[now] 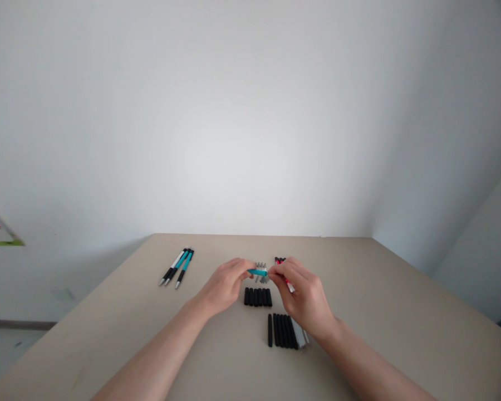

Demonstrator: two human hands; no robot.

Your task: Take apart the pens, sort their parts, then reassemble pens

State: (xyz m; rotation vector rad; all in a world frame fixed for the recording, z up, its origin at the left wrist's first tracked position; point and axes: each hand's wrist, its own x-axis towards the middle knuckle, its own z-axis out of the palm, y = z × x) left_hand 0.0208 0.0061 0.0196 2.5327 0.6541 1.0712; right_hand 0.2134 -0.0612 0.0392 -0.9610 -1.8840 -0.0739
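Note:
My left hand [230, 283] is closed on a teal pen barrel [258, 272], which lies level above the table. At the barrel's right end, the fingers of my right hand [303, 289] are pinched together; whatever sits between them is too small to make out. Beneath the hands is a row of short black grips [258, 297]. Small metal pen parts [261, 264] lie just behind the barrel. Red pen barrels [278, 263] are partly hidden behind my right hand.
Three assembled pens [178, 267], white and teal with black grips, lie at the left of the beige table [142, 334]. Nearer to me are several long black tubes [283, 331] beside whitish refills [299, 335] with metal tips. A white wall [250, 139] stands behind the table.

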